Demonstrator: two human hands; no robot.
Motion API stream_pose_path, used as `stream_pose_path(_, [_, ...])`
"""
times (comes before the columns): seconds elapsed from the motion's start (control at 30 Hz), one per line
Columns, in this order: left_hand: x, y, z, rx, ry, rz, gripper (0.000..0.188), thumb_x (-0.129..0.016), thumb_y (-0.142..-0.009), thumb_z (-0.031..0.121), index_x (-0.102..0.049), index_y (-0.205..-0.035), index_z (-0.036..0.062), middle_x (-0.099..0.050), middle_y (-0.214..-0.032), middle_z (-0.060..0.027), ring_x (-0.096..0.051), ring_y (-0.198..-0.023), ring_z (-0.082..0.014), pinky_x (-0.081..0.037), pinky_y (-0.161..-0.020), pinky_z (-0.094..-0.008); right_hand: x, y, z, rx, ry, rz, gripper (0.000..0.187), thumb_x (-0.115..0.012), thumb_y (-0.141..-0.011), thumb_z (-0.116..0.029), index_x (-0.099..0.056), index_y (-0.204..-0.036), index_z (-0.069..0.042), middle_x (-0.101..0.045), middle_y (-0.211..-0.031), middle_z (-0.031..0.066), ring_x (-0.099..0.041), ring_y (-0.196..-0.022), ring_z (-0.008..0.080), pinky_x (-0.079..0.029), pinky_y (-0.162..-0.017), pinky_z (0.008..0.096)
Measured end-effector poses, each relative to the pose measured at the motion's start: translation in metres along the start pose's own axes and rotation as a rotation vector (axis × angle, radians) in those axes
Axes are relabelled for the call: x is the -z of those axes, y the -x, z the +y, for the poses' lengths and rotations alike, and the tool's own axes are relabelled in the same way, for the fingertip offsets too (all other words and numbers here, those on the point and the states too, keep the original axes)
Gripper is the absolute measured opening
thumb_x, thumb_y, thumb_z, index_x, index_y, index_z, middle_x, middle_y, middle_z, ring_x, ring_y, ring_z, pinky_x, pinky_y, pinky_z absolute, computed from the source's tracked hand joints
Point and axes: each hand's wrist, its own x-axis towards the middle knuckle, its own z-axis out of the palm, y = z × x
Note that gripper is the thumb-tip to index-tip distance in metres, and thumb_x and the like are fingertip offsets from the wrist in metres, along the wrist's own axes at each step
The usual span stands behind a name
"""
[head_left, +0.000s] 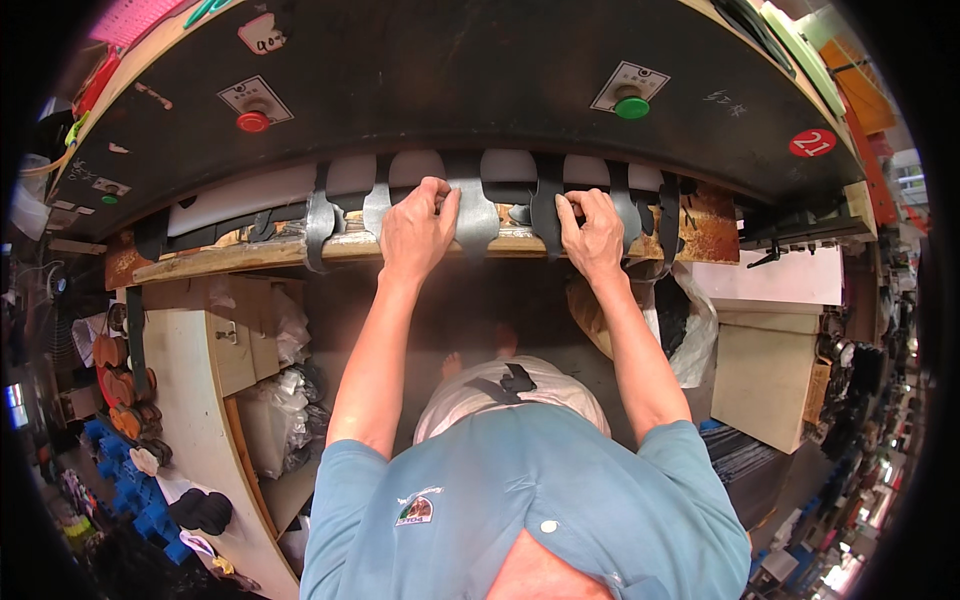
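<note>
Several flat, shaped black and grey pieces hang side by side over the wooden front edge, with their upper ends against a white roller (500, 163). My left hand (418, 230) is closed, its fingers curled and its thumb beside a wide grey piece (474, 215); whatever is between the fingertips is hidden. To the right, my right hand (592, 235) pinches the right edge of a black piece (546, 208). A narrower grey piece (377, 200) hangs left of my left hand, and another grey piece (319, 220) lies farther left.
Above the roller, a dark machine panel (440, 80) carries a red button (252, 121) and a green button (631, 106). A wooden rail (230, 262) runs along the front. Cabinets stand below on the left (185, 350) and right (765, 375). A plastic bag (697, 335) hangs beneath the right side.
</note>
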Motion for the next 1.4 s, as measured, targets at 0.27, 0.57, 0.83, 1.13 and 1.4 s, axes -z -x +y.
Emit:
stream_pose_path(0.27, [0.002, 0.002, 0.001, 0.055, 0.009, -0.054, 0.02, -0.074, -0.101, 0.026, -0.068, -0.106, 0.0068, -0.079, -0.093, -0.0132, -0.076, -0.084, -0.0364, -0.059, -0.074, -0.047, 0.004, 0.002, -0.001, -0.109, -0.021, -0.027, 0.012, -0.079, -0.095, -0.016, -0.075, -0.097, -0.005, -0.062, -0.081, 0.0092, -0.064, -0.071, 0.0291, -0.051, -0.065, 0.0431])
stream_pose_path(0.57, [0.004, 0.008, 0.0, 0.044, 0.05, -0.029, 0.019, -0.078, -0.098, 0.021, -0.069, -0.108, 0.0067, -0.078, -0.091, -0.0153, -0.077, -0.084, -0.0364, -0.06, -0.072, -0.0453, 0.01, 0.012, 0.002, -0.141, -0.072, -0.089, 0.015, -0.076, -0.097, -0.014, -0.075, -0.106, -0.002, -0.064, -0.085, 0.0126, -0.065, -0.069, 0.0286, -0.052, -0.065, 0.0417])
stream_pose_path(0.83, [0.013, 0.006, -0.003, 0.029, 0.112, -0.104, 0.019, -0.078, -0.096, 0.013, -0.07, -0.111, 0.0047, -0.077, -0.093, -0.018, -0.075, -0.082, -0.0397, -0.059, -0.071, -0.0464, 0.018, -0.01, 0.002, -0.66, -0.412, -0.097, 0.014, -0.079, -0.102, -0.013, -0.076, -0.108, -0.001, -0.058, -0.086, -0.0063, -0.05, -0.074, 0.003, -0.044, -0.067, 0.0203])
stream_pose_path(1.13, [0.025, -0.09, -0.067, 0.007, -0.025, 0.076, 0.029, -0.069, -0.1, 0.008, -0.069, -0.127, -0.0018, -0.072, -0.126, -0.0266, -0.069, -0.116, -0.046, -0.055, -0.102, -0.0524, -0.088, -0.151, -0.042, -0.022, -0.29, -0.496, 0.082, -0.092, -0.084, -0.035, -0.058, -0.15, 0.002, -0.055, -0.154, 0.0261, -0.056, -0.142, 0.0397, -0.044, -0.121, 0.0445])
stream_pose_path(1.4, [0.0, -0.111, -0.1, 0.019, -0.3, 0.003, 0.048, -0.071, -0.1, 0.014, -0.062, -0.143, -0.0046, -0.053, -0.159, -0.0285, -0.045, -0.152, -0.0483, -0.035, -0.126, -0.06, -0.138, -0.194, -0.053, 0.227, -0.182, -0.713, 0.094, -0.088, -0.064, -0.029, -0.061, -0.152, -0.009, -0.044, -0.159, 0.0335, -0.05, -0.136, 0.0515, -0.047, -0.117, 0.0522])
